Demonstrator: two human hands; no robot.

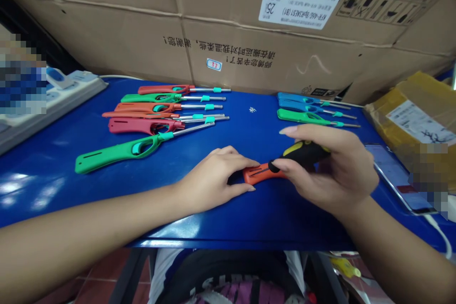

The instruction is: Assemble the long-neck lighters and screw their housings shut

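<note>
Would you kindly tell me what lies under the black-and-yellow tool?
An orange handle shows there, held by the left hand; its right part is covered by the tool and right hand.

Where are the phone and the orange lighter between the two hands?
Phone [395,174], head view: on its screen.
Orange lighter [264,175], head view: on its body, near the slot.

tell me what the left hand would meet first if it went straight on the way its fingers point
Probably the orange lighter, whose end the left hand seems to pinch; the right hand lies beyond, though depth is unclear.
</note>
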